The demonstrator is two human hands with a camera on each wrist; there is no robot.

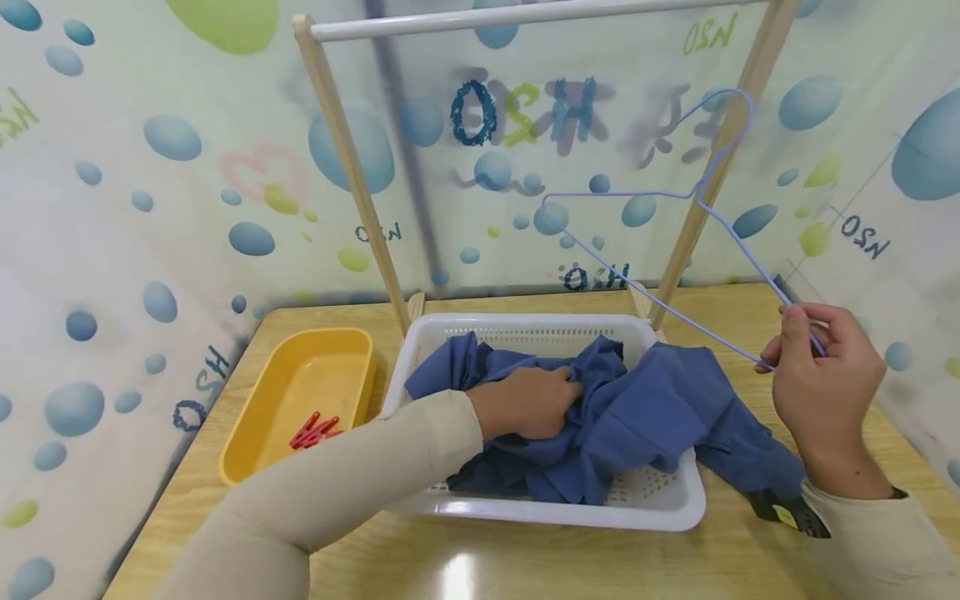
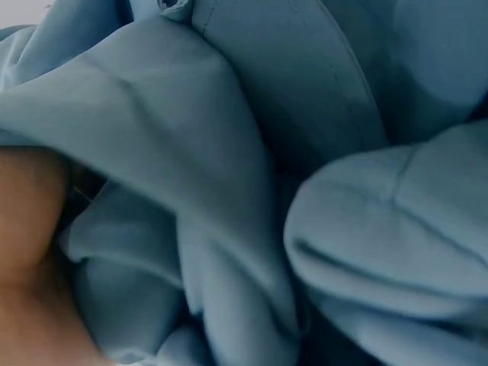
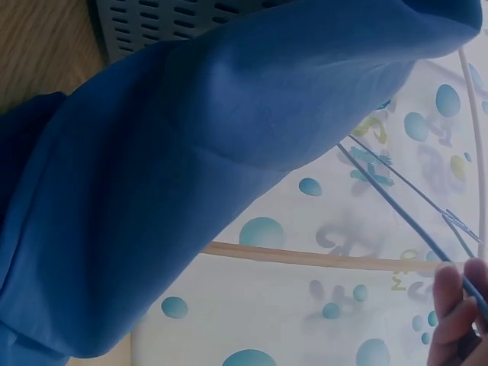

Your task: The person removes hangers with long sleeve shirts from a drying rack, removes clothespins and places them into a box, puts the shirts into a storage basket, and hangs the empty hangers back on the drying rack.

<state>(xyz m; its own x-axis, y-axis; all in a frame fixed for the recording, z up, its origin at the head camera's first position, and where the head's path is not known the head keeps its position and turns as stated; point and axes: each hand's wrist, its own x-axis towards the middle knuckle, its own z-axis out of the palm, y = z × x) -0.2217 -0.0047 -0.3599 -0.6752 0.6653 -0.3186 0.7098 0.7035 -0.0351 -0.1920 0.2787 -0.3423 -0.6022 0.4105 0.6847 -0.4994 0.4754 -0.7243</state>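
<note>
A crumpled blue garment (image 1: 645, 408) lies in the white plastic basket (image 1: 555, 510), and a sleeve-like length of it hangs over the right rim, ending in a dark part with a yellow mark. My left hand (image 1: 534, 402) is down in the basket, gripping a bunch of this cloth; its fingertips are partly hidden in the folds. In the left wrist view, cloth (image 2: 229, 191) fills most of the picture. Raised at the right, my right hand (image 1: 828, 367) holds a thin light-blue hanger (image 1: 738, 237) by one lower corner, its hook upward. Nothing hangs on the hanger.
A yellow tray (image 1: 258, 408) with several red clothespins (image 1: 315, 431) stands left of the basket. Behind the basket rises a rack with wooden posts (image 1: 352, 167) and a white top bar (image 1: 525, 17). All rest on a wooden table (image 1: 420, 554) before a patterned wall.
</note>
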